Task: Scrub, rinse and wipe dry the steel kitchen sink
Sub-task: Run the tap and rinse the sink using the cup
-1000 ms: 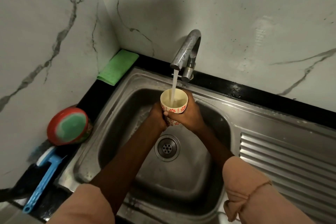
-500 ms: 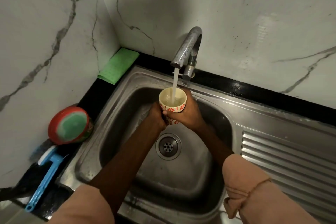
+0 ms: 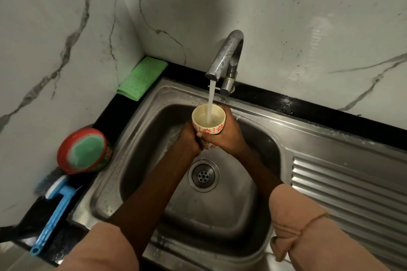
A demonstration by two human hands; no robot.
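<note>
- Both hands, left (image 3: pixel 189 138) and right (image 3: pixel 224 134), clasp one patterned cup (image 3: pixel 208 121) under the running tap (image 3: pixel 224 57), above the steel sink (image 3: pixel 154 103).
- Cup looks nearly full; overflow could wet the grip and make it slip.
- A careless pour could splash suds onto the desk (image 3: pixel 308 105) at the far rim.

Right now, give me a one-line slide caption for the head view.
Both hands, left hand and right hand, hold a patterned cup under the running tap above the steel sink.
</note>
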